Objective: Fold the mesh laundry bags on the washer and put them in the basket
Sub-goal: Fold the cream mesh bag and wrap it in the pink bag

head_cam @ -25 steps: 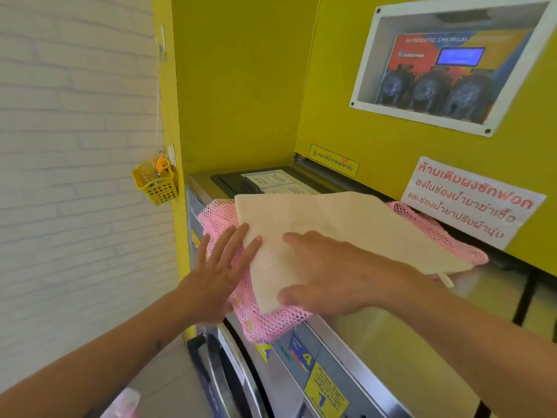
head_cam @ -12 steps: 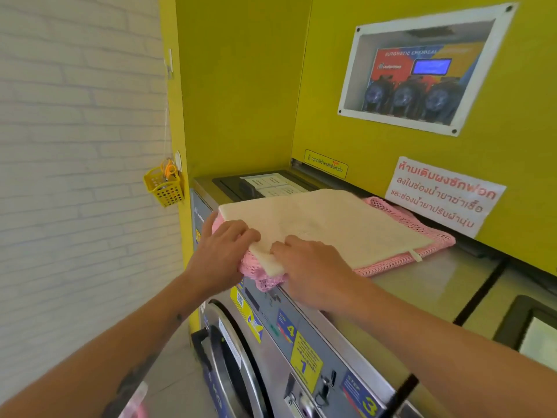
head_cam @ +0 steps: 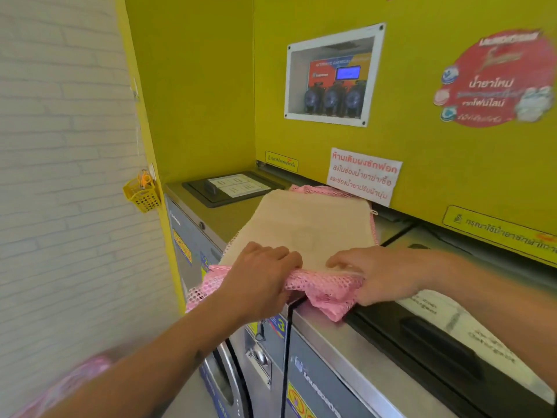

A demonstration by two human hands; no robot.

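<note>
A cream mesh laundry bag (head_cam: 313,227) lies flat on top of a pink mesh laundry bag (head_cam: 325,291) on the steel washer top (head_cam: 229,215). The pink bag shows along the near edge, bunched and hanging over the washer's front, and as a strip at the far end. My left hand (head_cam: 259,282) grips the near edge of both bags on the left. My right hand (head_cam: 382,274) pinches the same edge on the right. A blurred pink shape (head_cam: 75,378) sits low at the left, beside my forearm; I cannot tell whether it is the basket.
Yellow panels (head_cam: 422,182) close in the back and left of the washer top. A black detergent lid (head_cam: 232,188) sits at the far left, another (head_cam: 437,345) under my right forearm. A small yellow basket (head_cam: 141,194) hangs on the white brick wall.
The view has shifted right along the washers. Both hands have closed on the bags' near edge and dragged the stack rightward, so it now lies lengthwise away from me.
</note>
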